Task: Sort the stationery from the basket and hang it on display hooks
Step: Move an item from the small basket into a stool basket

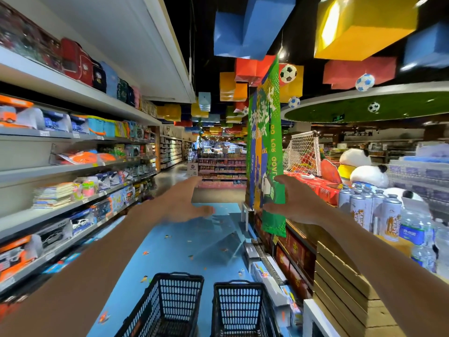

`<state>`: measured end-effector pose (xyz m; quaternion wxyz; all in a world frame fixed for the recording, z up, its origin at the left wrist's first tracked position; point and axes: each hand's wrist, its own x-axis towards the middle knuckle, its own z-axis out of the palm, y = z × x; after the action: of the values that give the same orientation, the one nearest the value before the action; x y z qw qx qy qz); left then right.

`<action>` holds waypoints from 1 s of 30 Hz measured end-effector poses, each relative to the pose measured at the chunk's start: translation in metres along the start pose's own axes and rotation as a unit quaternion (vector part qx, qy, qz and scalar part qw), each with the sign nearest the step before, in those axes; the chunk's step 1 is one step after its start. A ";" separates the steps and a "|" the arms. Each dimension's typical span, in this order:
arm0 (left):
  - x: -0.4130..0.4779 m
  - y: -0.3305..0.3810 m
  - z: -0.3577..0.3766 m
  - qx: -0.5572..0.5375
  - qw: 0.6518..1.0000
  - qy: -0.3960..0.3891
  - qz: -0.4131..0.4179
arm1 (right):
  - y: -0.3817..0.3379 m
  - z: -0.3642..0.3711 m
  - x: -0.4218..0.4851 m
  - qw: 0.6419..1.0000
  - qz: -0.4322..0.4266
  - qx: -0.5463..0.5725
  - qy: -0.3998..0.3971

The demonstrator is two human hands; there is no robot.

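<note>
Head view: with left grip (181, 203) and right grip (294, 200) held open, empty, black plastic mesh baskets (167, 305) below could be kicked.

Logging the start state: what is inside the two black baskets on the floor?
Nothing shows inside the left basket or right basket, only mesh walls; their bottoms lie below the frame edge, unseen.

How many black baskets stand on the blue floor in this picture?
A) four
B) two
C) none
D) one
B: one black basket and a second basket stand side by side on the blue floor.
</note>
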<state>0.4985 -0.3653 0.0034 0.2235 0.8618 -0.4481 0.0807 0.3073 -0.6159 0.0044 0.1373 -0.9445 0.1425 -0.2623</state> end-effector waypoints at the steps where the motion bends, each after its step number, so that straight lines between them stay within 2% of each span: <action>1: 0.014 -0.010 -0.002 -0.006 1.000 -0.001 0.000 | 0.000 0.005 0.016 1.000 0.003 0.004 0.000; 7: 0.076 -0.048 -0.003 -0.016 1.000 0.005 0.017 | 0.001 0.037 0.086 1.000 0.012 0.013 0.004; 15: 0.104 -0.058 -0.008 -0.051 0.998 -0.014 0.016 | 0.010 0.033 0.104 0.999 0.011 0.023 0.030; 21: 0.080 -0.019 -0.006 -0.023 0.999 -0.014 0.017 | 0.025 0.012 0.070 0.999 0.006 0.041 0.035; 30: -0.019 0.072 0.006 -0.017 1.000 -0.013 0.022 | 0.040 -0.036 -0.049 0.999 -0.021 0.021 0.018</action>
<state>0.4289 -0.3898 0.0140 0.2301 0.8491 -0.4708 0.0665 0.2398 -0.6424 -0.0014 0.1495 -0.9393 0.1198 -0.2846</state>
